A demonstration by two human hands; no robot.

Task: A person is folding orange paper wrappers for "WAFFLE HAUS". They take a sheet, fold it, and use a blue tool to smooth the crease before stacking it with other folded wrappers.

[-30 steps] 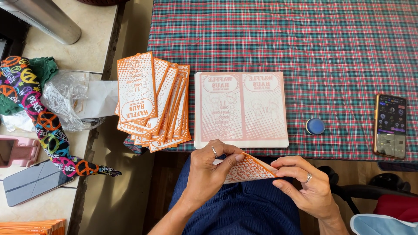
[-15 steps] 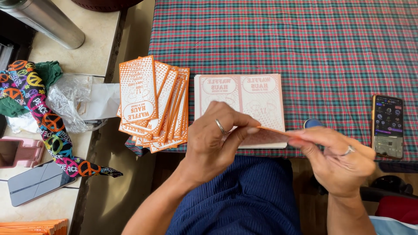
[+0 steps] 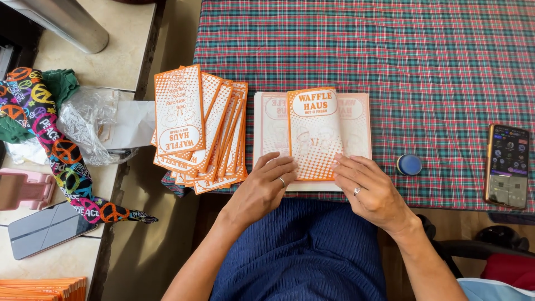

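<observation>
— Where the head camera looks down, what do we have under our hands?

— We have an orange-and-white folded paper bag (image 3: 314,134) lying flat on the desk (image 3: 423,56), which wears a red-and-green plaid cloth. It sits on top of a pale stack of unfolded printed sheets (image 3: 268,125), near the desk's front edge.

— And our hands?

— Our left hand (image 3: 266,187) lies open, fingers pressed flat at the bag's lower left corner. Our right hand (image 3: 370,189) is open too, fingertips resting on the bag's lower right edge. Neither one grips anything; both just press down. Each hand wears a ring.

— What lies beside it?

— To the left, a fanned pile of finished bags (image 3: 198,128) overhangs the desk's corner. To the right, a small blue round tin (image 3: 409,164) stands just beside the sheets, and a phone (image 3: 507,165) with a lit screen lies well apart near the right edge.

— Beyond the desk?

— On the side counter we see crumpled clear plastic (image 3: 83,131), a colourful patterned strap (image 3: 56,156), a pink phone stand (image 3: 19,189) and a grey tablet (image 3: 47,229).
</observation>
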